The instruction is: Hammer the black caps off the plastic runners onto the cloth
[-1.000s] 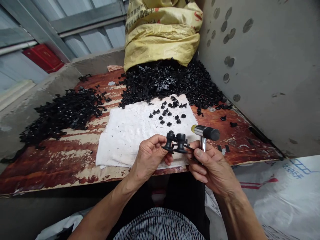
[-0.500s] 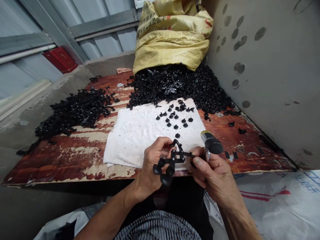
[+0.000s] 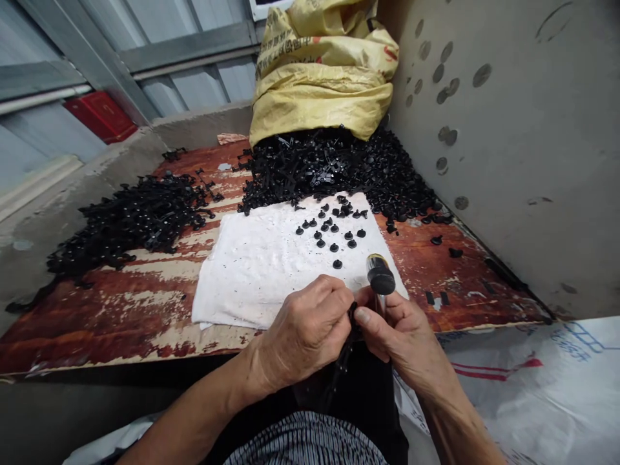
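Observation:
My left hand (image 3: 310,323) is closed, its fingers pinched on a jointed black plastic part (image 3: 343,361) in front of my lap. Much of that part is hidden behind the fingers, and its lower end hangs down dark against the trousers. My right hand (image 3: 404,332) meets it from the other side, thumb and fingers against the part's upper end. The same hand also grips a small mallet (image 3: 381,279) with a black face, a yellow band and a shiny shaft, held head up. Just beyond, several small black round-based pegs (image 3: 334,247) stand on a white cloth (image 3: 247,271).
A heap of black plastic pieces (image 3: 310,168) spills from a yellow woven sack (image 3: 324,97) at the back. Another pile of jointed black parts (image 3: 135,219) lies left on the worn red tabletop (image 3: 121,303). A pale wall panel (image 3: 508,161) bounds the right side.
My left hand has turned over and closed nearer my right hand. The jointed part, spread out in view before, now points down and is mostly covered. The mallet head has shifted left.

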`<move>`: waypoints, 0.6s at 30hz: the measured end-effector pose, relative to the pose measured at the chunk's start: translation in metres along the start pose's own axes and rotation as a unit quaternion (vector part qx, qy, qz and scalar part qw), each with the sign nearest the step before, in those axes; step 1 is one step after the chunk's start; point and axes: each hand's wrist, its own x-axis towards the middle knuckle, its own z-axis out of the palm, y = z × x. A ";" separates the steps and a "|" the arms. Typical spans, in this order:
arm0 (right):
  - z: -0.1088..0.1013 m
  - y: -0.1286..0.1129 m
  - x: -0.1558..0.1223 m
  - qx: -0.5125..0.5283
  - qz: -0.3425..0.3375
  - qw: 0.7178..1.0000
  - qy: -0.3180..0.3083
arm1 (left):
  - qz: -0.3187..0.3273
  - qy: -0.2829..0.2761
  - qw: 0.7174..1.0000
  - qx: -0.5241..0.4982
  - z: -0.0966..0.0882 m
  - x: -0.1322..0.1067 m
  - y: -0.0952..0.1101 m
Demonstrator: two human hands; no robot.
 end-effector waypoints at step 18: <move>0.020 -0.007 -0.010 0.140 0.064 0.982 0.105 | -0.256 0.071 0.952 -0.151 0.001 0.001 0.019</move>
